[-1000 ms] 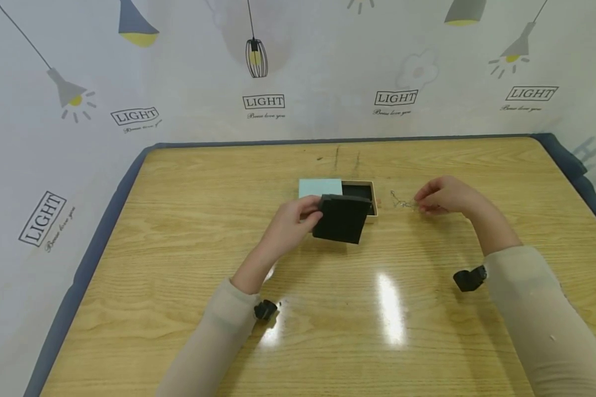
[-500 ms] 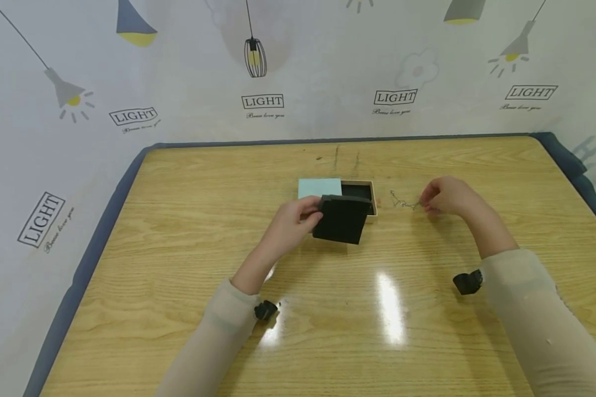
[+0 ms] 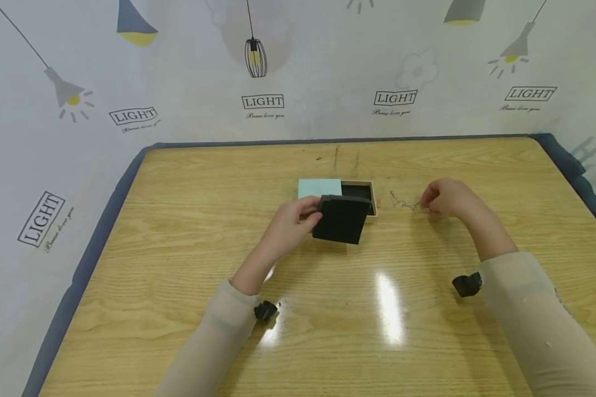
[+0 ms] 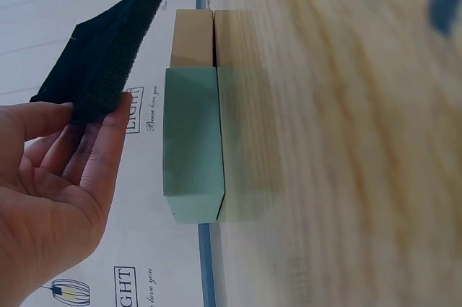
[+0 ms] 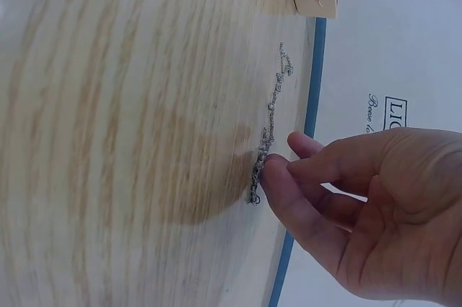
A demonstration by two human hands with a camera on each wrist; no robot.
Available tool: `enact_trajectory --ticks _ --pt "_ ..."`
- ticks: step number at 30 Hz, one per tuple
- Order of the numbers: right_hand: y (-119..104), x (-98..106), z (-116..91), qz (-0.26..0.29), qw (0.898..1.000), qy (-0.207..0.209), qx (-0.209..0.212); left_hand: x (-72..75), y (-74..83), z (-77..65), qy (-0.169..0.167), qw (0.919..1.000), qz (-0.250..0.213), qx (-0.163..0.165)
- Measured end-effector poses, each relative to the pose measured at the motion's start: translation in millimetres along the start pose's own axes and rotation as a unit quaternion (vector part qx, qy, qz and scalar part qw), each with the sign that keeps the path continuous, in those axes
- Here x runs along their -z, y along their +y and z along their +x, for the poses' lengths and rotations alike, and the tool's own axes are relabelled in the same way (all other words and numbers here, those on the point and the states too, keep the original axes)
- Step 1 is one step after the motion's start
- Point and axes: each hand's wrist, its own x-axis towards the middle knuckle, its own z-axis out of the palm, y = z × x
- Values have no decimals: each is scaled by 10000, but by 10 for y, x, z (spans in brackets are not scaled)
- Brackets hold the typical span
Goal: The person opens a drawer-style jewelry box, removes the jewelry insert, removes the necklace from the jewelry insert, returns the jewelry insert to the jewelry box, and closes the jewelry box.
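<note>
My left hand (image 3: 290, 220) pinches a black foam pad (image 3: 341, 219) by its edge and holds it tilted above the table. In the left wrist view the foam (image 4: 108, 58) rises from between thumb and fingers. Behind it lies a pale green sleeve box (image 3: 320, 186), its tray (image 3: 376, 199) with a dark inside slid partly out to the right. The foam hides part of the box. To the box's right, a thin silver chain (image 3: 402, 204) stretches over the table. My right hand (image 3: 449, 197) has curled fingertips at the chain's right end, pinching it close to the wood.
The wooden table (image 3: 218, 253) ends at a dark blue edge (image 3: 347, 141) against a white wall covering printed with lamps. Small black cameras (image 3: 265, 310) sit at both wrists.
My right hand has shifted slightly right, and more of the chain shows beside its fingertips. The left hand, foam pad and box stay in place.
</note>
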Motion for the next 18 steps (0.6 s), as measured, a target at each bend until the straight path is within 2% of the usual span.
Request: enact_trajectory --ticks 18 --pt "-21 -15 -27 64 9991 327 245 -4 -2 5 -11 10000 -6 -72"
